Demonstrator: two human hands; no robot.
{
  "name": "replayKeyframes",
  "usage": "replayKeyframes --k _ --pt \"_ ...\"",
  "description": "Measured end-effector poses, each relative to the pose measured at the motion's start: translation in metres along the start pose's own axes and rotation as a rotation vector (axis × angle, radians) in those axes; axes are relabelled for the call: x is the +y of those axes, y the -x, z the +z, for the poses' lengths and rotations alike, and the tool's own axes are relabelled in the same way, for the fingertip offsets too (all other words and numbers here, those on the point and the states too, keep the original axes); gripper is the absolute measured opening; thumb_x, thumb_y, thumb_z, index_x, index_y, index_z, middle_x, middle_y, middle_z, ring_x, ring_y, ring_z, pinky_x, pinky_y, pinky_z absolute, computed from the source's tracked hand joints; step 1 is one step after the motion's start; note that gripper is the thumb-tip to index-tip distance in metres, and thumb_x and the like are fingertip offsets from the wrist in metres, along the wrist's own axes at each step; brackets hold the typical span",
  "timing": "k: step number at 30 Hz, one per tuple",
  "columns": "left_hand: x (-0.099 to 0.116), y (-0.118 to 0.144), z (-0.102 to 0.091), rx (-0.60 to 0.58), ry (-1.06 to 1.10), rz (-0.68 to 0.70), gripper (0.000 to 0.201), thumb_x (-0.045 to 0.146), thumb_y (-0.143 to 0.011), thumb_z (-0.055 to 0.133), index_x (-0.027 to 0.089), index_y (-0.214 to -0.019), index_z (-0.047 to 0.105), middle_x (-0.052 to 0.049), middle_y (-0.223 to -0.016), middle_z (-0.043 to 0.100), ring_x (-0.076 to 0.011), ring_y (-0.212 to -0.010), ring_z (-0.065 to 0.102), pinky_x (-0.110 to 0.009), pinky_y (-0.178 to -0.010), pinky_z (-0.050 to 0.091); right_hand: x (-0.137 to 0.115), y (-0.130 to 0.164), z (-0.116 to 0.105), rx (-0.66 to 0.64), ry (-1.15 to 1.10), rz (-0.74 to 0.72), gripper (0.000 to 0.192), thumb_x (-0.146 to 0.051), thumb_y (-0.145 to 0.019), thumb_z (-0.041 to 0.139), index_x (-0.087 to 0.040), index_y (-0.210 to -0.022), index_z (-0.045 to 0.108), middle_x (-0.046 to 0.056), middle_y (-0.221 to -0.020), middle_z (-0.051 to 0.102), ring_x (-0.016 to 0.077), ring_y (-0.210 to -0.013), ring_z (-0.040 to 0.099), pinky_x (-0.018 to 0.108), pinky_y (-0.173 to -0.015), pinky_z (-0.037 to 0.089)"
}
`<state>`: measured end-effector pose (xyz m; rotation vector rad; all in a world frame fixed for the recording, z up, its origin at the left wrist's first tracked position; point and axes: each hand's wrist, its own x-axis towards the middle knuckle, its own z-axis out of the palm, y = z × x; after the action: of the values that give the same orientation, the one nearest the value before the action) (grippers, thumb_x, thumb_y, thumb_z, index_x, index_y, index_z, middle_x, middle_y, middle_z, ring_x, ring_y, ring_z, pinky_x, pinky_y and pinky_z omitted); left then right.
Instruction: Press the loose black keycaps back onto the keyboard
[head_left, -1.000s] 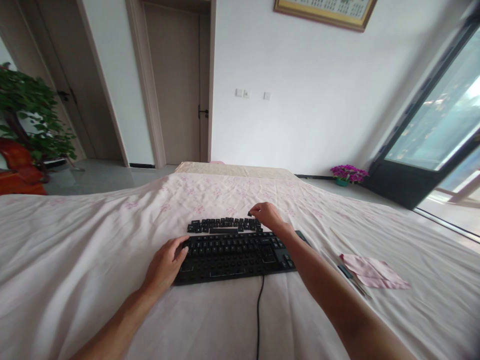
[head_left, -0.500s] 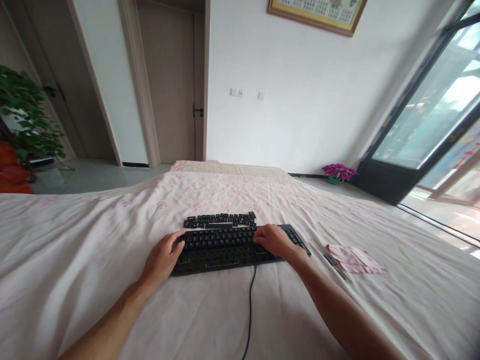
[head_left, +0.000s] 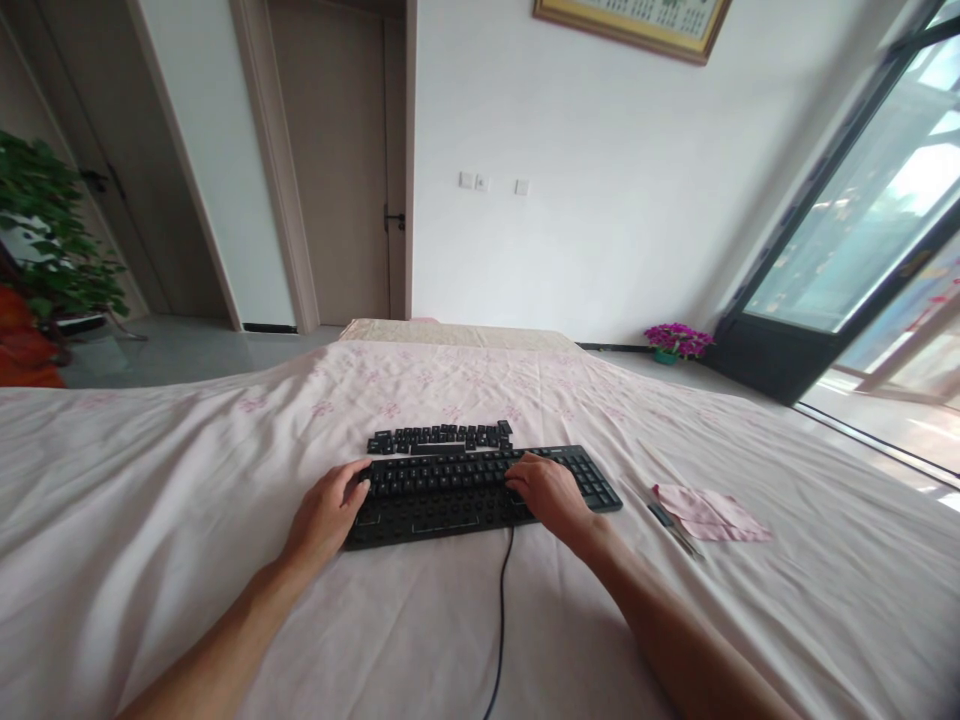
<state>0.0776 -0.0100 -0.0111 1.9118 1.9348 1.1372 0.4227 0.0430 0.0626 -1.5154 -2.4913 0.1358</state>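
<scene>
A black keyboard (head_left: 442,500) lies on a pale pink-flowered cloth. Key caps fill its upper rows and the number pad, while the lower rows are bare, with their mounts showing. My left hand (head_left: 326,510) grips the keyboard's left end between thumb and fingers. Over the right part of the main key block, my right hand (head_left: 551,490) has its fingers curled and pressed together at the keys; whatever is under the fingertips is hidden. Just beyond the keyboard's far edge, loose black key caps (head_left: 442,436) lie in rows, among them a long space bar (head_left: 437,450).
A black cable (head_left: 501,620) runs from the keyboard towards me. To the right lie a folded pink cloth (head_left: 720,515), a small dark piece (head_left: 660,515) and thin tweezer-like metal (head_left: 686,545). Past the cloth-covered surface are a wall, doors and a potted purple flower (head_left: 677,342).
My right hand has turned slightly and its wrist has come nearer to me, uncovering more of the number pad. The left hand keeps its place on the keyboard's end.
</scene>
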Motion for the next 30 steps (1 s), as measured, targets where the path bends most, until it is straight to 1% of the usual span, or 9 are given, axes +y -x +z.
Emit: replayKeyframes --k 6,11,17,21,25,30 --pt "-0.0008 0.0004 0.0008 0.003 -0.009 0.003 0.038 0.036 -0.089 0.041 0.022 -0.121 0.056 -0.006 -0.123 0.063 -0.0209 -0.113 0.058 -0.036 -0.101 0.043 0.006 -0.0005 0.0021 -0.003 -0.032 -0.009 0.023 -0.025 -0.085 0.053 -0.026 -0.099 0.072 0.002 -0.101 0.067 0.0173 -0.093 0.062 0.024 -0.081 0.039" --pt "-0.0029 0.0 0.0024 0.017 -0.008 0.014 0.038 0.035 -0.089 0.042 0.021 -0.121 0.057 -0.005 -0.121 0.064 -0.0205 -0.112 0.059 -0.035 -0.1 0.044 0.0077 -0.0023 0.0069 0.004 -0.013 0.048 0.021 -0.026 -0.083 0.056 -0.026 -0.098 0.07 0.002 -0.101 0.067 0.0176 -0.093 0.062 0.024 -0.077 0.039" --pt "-0.0013 -0.0001 0.0019 0.025 0.001 0.02 0.038 0.035 -0.088 0.043 0.022 -0.12 0.058 -0.005 -0.12 0.064 -0.0211 -0.111 0.06 -0.036 -0.1 0.045 0.0073 -0.0035 0.0062 -0.004 -0.004 0.104 0.023 -0.028 -0.081 0.059 -0.027 -0.101 0.069 0.002 -0.1 0.067 0.0183 -0.094 0.061 0.025 -0.079 0.039" --pt "-0.0022 -0.0006 0.0021 0.03 -0.003 0.021 0.038 0.035 -0.088 0.043 0.021 -0.12 0.058 -0.006 -0.12 0.064 -0.0212 -0.11 0.06 -0.036 -0.099 0.045 0.0052 -0.0024 0.0041 -0.014 -0.005 0.096 0.019 -0.029 -0.083 0.057 -0.026 -0.097 0.07 0.002 -0.099 0.067 0.0178 -0.092 0.061 0.024 -0.077 0.039" --pt "-0.0014 -0.0004 0.0016 0.023 -0.006 0.02 0.038 0.035 -0.088 0.043 0.021 -0.12 0.058 -0.006 -0.12 0.064 -0.0212 -0.111 0.06 -0.035 -0.1 0.045 0.0044 -0.0006 0.006 -0.003 0.004 0.096 0.02 -0.028 -0.085 0.055 -0.026 -0.098 0.069 0.002 -0.1 0.067 0.0174 -0.092 0.061 0.024 -0.076 0.038" --pt "0.002 0.0002 -0.0003 0.011 -0.005 0.006 0.038 0.035 -0.088 0.042 0.021 -0.12 0.058 -0.006 -0.121 0.064 -0.0214 -0.112 0.06 -0.036 -0.1 0.045 0.0076 -0.002 0.0055 0.056 -0.013 0.102 0.022 -0.03 -0.087 0.053 -0.027 -0.103 0.068 0.001 -0.105 0.066 0.0171 -0.094 0.061 0.024 -0.077 0.039"
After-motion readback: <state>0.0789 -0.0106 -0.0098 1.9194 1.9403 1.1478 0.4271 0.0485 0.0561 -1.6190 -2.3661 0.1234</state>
